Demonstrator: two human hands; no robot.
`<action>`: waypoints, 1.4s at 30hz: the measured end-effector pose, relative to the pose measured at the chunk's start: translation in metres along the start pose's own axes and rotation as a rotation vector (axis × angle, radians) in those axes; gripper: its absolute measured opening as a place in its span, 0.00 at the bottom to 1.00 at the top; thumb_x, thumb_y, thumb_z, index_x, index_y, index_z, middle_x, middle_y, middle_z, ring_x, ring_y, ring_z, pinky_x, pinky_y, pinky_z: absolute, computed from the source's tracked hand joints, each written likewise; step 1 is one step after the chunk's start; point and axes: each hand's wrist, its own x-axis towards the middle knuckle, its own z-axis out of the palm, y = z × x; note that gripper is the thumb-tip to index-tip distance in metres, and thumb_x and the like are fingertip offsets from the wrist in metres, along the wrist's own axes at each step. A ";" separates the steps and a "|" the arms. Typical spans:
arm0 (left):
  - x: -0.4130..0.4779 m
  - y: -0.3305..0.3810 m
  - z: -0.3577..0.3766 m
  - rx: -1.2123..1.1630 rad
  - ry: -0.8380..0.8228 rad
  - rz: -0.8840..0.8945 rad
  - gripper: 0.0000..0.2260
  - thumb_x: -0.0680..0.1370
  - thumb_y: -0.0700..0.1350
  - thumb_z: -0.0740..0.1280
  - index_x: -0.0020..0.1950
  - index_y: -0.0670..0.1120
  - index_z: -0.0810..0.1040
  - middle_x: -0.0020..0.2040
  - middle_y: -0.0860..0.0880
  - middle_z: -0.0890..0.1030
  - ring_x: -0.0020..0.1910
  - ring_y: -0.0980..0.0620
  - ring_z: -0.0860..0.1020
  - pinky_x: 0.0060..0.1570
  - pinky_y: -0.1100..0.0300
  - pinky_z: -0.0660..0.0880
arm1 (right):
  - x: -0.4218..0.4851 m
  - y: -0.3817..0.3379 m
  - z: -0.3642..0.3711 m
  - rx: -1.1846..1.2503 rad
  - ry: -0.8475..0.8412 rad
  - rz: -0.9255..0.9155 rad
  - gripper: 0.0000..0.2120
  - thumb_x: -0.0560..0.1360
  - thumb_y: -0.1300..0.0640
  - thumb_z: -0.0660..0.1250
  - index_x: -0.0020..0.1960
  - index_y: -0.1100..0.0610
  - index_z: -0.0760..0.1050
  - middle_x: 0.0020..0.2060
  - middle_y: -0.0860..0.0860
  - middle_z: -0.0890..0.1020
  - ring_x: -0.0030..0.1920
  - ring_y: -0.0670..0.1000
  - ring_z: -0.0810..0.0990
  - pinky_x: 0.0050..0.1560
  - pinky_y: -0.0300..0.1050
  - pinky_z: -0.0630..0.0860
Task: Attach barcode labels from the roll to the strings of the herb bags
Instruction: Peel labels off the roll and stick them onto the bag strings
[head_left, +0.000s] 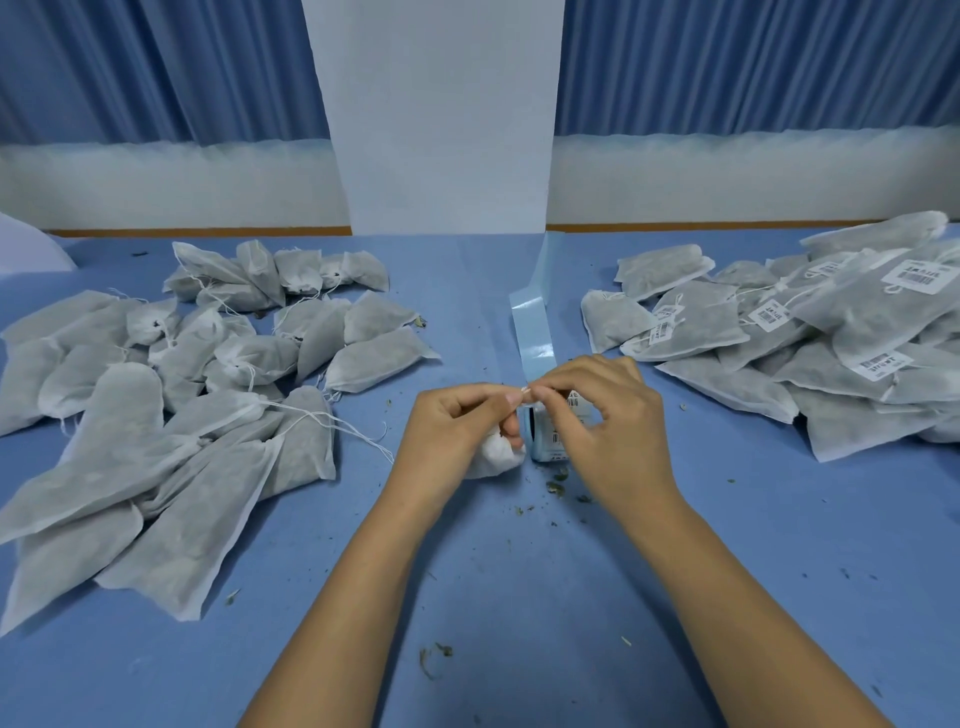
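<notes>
Two pairs of fingertips (514, 399) meet just above the label roll (545, 441): left hand (457, 421) and right hand (597, 415) both pinch one white bit (524, 391), string or label I cannot tell. Left lower fingers curl round a white herb bag (493, 457) just beside the roll's left side. That roll stands on edge, barcodes showing. Pale blue backing strip (535, 322) trails beyond the roll. Left of the roll lie unlabelled bags (156, 405), grey-green herbs showing through; right of it, barcode-labelled bags (805, 338).
</notes>
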 end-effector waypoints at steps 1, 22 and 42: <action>0.000 -0.001 0.001 0.019 -0.006 0.000 0.16 0.78 0.40 0.67 0.31 0.50 0.83 0.30 0.51 0.78 0.31 0.54 0.78 0.37 0.66 0.75 | -0.001 0.000 0.001 -0.026 -0.002 -0.010 0.04 0.72 0.64 0.70 0.38 0.60 0.81 0.34 0.49 0.82 0.38 0.45 0.75 0.48 0.39 0.66; 0.013 -0.015 -0.026 0.548 0.265 0.045 0.08 0.75 0.41 0.70 0.38 0.49 0.75 0.29 0.53 0.76 0.26 0.58 0.69 0.28 0.69 0.65 | 0.005 -0.007 -0.011 0.191 0.261 0.257 0.06 0.74 0.63 0.65 0.40 0.55 0.77 0.37 0.46 0.80 0.39 0.44 0.77 0.44 0.39 0.70; 0.007 -0.004 -0.014 0.124 0.095 0.192 0.12 0.75 0.40 0.72 0.56 0.50 0.79 0.57 0.56 0.82 0.60 0.60 0.77 0.62 0.63 0.72 | -0.007 -0.011 0.012 0.249 -0.251 0.167 0.02 0.71 0.67 0.72 0.40 0.62 0.81 0.53 0.56 0.73 0.53 0.49 0.74 0.56 0.31 0.66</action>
